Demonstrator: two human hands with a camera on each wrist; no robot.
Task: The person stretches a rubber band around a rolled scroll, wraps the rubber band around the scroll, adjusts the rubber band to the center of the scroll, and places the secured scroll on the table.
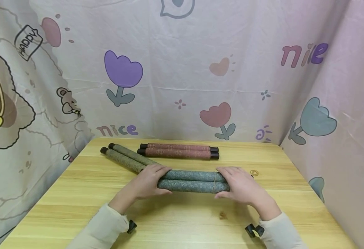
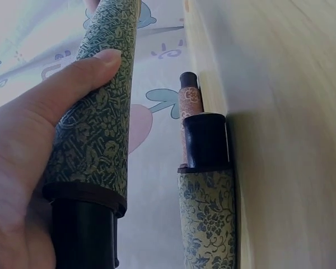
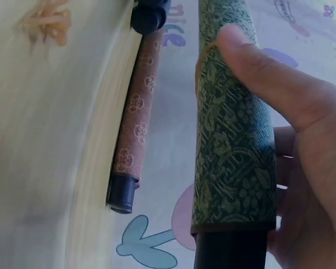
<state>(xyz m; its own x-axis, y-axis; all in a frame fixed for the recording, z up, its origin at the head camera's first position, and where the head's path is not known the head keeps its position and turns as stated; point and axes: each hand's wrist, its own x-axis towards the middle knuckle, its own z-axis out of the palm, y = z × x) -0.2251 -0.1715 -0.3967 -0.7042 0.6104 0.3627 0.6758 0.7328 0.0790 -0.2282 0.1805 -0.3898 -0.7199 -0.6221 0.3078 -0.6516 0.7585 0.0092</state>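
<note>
Two blue-green patterned scrolls (image 1: 194,185) lie side by side, held together above the table across both hands. My left hand (image 1: 149,181) grips their left end, its thumb laid along the near side. At the right end my right hand (image 1: 240,185) holds them the same way. A thin rubber band (image 1: 214,182) circles the pair just left of the right hand. Black end knobs show below each hand in the wrist views. Behind my left hand, two olive scrolls (image 1: 123,159) rest slantwise on the table, partly hidden by the hand.
Two red patterned scrolls (image 1: 179,152) with black knobs lie along the back of the wooden table (image 1: 76,204). A loose rubber band (image 1: 254,173) is right of the right hand, and a tan tangle (image 1: 223,215) nearer the front. Printed cloth (image 1: 175,114) hangs around the table.
</note>
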